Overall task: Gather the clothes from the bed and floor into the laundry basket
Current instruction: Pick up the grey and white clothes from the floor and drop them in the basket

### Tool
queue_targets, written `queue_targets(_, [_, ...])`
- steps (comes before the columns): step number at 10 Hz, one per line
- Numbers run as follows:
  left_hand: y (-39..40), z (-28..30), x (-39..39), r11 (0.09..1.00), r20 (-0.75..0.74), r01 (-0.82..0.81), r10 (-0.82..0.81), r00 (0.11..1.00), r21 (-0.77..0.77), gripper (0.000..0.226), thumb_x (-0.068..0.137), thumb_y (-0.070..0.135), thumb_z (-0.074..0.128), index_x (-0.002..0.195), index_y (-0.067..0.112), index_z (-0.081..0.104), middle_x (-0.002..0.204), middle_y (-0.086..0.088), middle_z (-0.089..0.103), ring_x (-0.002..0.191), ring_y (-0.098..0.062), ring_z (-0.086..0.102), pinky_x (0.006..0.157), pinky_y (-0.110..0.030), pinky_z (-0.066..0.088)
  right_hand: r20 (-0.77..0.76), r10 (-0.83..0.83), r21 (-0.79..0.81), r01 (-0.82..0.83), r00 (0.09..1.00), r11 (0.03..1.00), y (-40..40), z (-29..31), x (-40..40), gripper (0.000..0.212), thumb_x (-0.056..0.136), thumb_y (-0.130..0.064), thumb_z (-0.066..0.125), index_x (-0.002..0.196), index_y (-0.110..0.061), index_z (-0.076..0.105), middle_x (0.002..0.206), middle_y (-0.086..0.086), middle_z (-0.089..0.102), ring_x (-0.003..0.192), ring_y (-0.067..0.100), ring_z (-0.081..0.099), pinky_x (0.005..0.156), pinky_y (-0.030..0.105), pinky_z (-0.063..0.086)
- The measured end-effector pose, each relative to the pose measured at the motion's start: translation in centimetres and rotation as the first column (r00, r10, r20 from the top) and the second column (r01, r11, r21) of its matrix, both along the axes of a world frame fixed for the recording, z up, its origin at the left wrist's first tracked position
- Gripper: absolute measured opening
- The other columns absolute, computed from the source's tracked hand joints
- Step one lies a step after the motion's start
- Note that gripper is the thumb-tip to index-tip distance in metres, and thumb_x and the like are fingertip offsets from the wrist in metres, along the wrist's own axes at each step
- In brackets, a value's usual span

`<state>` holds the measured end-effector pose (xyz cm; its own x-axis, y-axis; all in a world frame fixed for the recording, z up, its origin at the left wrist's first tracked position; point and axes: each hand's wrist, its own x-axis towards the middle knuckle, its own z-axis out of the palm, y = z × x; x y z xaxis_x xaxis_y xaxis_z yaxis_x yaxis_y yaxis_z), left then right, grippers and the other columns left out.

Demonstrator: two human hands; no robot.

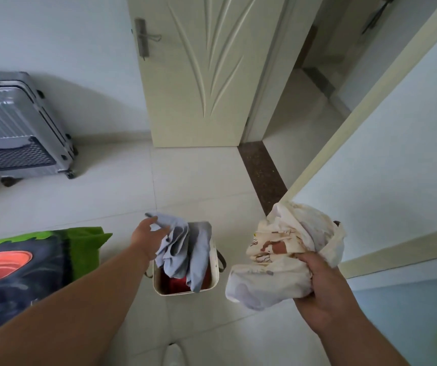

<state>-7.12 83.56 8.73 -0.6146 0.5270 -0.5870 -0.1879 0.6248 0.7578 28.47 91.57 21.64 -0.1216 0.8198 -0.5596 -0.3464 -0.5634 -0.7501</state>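
A small cream laundry basket (213,270) stands on the tiled floor straight below me, with a red garment (177,282) at its bottom. A grey-blue garment (183,247) hangs over the basket's mouth, partly inside. My left hand (147,239) is stretched out at the garment's top left edge, fingers spread and touching the cloth. My right hand (320,286) is closed on a bunched cream garment (275,260) with brown cartoon prints, held to the right of the basket and above the floor.
A bed corner with a dark and green printed blanket (27,262) lies at the left. A silver suitcase (19,128) stands by the far wall. A cream door (201,75) stands ahead, with a doorway and dark threshold strip (262,175) to its right.
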Motion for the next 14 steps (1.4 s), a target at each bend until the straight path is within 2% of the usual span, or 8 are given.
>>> queue_targets(3, [0.1, -2.3, -0.5, 0.991, 0.056, -0.092, 0.097, 0.994, -0.099, 0.053, 0.094, 0.036, 0.078, 0.143, 0.031, 0.061, 0.132, -0.01, 0.066, 0.096, -0.025, 0.066, 0.089, -0.054, 0.064, -0.016, 0.068, -0.054, -0.068, 0.998, 0.996, 1.3, -3.3, -3.3, 0.052, 0.104, 0.004, 0.065, 0.151, -0.017, 0.071, 0.141, 0.019, 0.081, 0.13, 0.042, 0.078, 0.102, 0.058, 0.066])
queue_targets(4, [-0.8, -2.7, -0.6, 0.991, 0.045, -0.1, 0.105, 0.993, -0.092, 0.053, 0.094, 0.037, 0.077, 0.144, 0.029, 0.062, 0.117, -0.01, 0.071, 0.095, -0.026, 0.068, 0.09, -0.055, 0.065, -0.024, 0.127, -0.113, -0.129, 0.992, 0.985, 1.6, -5.7, -6.1, 0.047, 0.104, 0.001, 0.069, 0.148, -0.016, 0.071, 0.137, 0.022, 0.082, 0.125, 0.043, 0.08, 0.1, 0.056, 0.065])
queue_targets(5, [-2.7, -3.4, -1.2, 0.992, 0.031, -0.072, 0.075, 0.997, -0.103, 0.062, 0.093, 0.039, 0.076, 0.15, 0.028, 0.055, 0.136, -0.006, 0.064, 0.109, -0.027, 0.063, 0.1, -0.056, 0.059, 0.015, 0.171, -0.169, -0.166, 0.985, 0.972, 1.8, -8.0, -9.6, 0.045, 0.102, -0.002, 0.074, 0.144, -0.018, 0.071, 0.133, 0.022, 0.083, 0.121, 0.044, 0.081, 0.1, 0.059, 0.066])
queue_targets(8, [-11.4, -6.1, -4.0, 0.958, -0.027, -0.111, 0.108, 0.994, -0.264, 0.061, 0.091, 0.042, 0.078, 0.146, 0.023, 0.06, 0.136, -0.01, 0.071, 0.12, -0.034, 0.071, 0.102, -0.052, 0.058, 0.086, 0.221, -0.314, -0.185, 0.971, 0.931, 1.3, -14.2, -16.8, 0.053, 0.089, -0.01, 0.088, 0.14, -0.015, 0.075, 0.133, 0.018, 0.084, 0.12, 0.039, 0.082, 0.081, 0.048, 0.07])
queue_targets(10, [-16.3, -7.6, -4.7, 0.928, 0.011, -0.198, 0.212, 0.977, -0.315, 0.061, 0.081, 0.051, 0.084, 0.134, 0.027, 0.067, 0.129, -0.009, 0.071, 0.097, -0.026, 0.071, 0.097, -0.052, 0.061, 0.062, 0.223, -0.352, -0.187, 0.973, 0.917, 0.3, -14.6, -18.0, 0.051, 0.094, -0.011, 0.086, 0.143, -0.019, 0.073, 0.134, 0.016, 0.084, 0.116, 0.035, 0.082, 0.07, 0.041, 0.07])
queue_targets(11, [-16.9, -7.2, -4.6, 0.923, -0.003, -0.181, 0.191, 0.982, -0.338, 0.048, 0.092, 0.039, 0.081, 0.135, 0.024, 0.066, 0.128, -0.008, 0.066, 0.094, -0.02, 0.064, 0.1, -0.052, 0.058, 0.013, 0.223, -0.333, -0.206, 0.975, 0.92, 0.1, -13.8, -18.3, 0.052, 0.098, -0.027, 0.087, 0.147, -0.022, 0.07, 0.137, 0.014, 0.083, 0.123, 0.038, 0.079, 0.079, 0.049, 0.071])
queue_targets(12, [-16.7, -7.3, -4.8, 0.938, -0.013, -0.169, 0.173, 0.985, -0.304, 0.053, 0.089, 0.045, 0.08, 0.137, 0.028, 0.065, 0.135, -0.008, 0.067, 0.099, -0.022, 0.068, 0.095, -0.052, 0.06, -0.05, 0.212, -0.355, -0.215, 0.976, 0.91, 0.2, -13.6, -18.2, 0.085, 0.085, -0.055, 0.095, 0.155, -0.022, 0.061, 0.148, 0.022, 0.073, 0.128, 0.046, 0.075, 0.091, 0.064, 0.068])
queue_targets(14, [-13.8, -6.4, -4.5, 0.968, -0.03, -0.1, 0.095, 0.995, -0.232, 0.064, 0.091, 0.051, 0.072, 0.148, 0.026, 0.058, 0.139, -0.007, 0.067, 0.126, -0.033, 0.067, 0.104, -0.054, 0.057, 0.005, 0.168, -0.441, -0.148, 0.986, 0.885, 0.8, -12.3, -17.0, 0.088, 0.096, -0.071, 0.074, 0.169, -0.032, 0.045, 0.168, 0.026, 0.05, 0.153, 0.045, 0.053, 0.108, 0.071, 0.059])
